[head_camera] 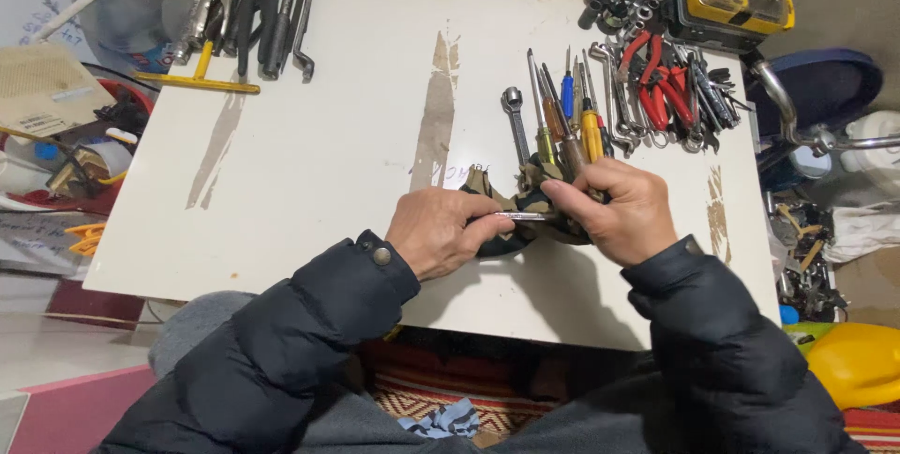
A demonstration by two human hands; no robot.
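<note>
Both hands busy over a camo cloth at the desk's near edge

Left hand [439, 232] pinches a thin metal tool [521, 216], right hand [619, 208] grips the bunched, camo-patterned cloth [506, 199] on the white desk [356, 126]. Screwdrivers [567, 117] lie just behind, red pliers [656, 84] further right.

Open white tabletop [356, 135] between the pliers cluster [253, 9] at the far left and the row of screwdrivers [562, 121]: free passage there. Far right is blocked by red-handled pliers [656, 84], sockets [614, 4] and a yellow case [736, 4].
</note>
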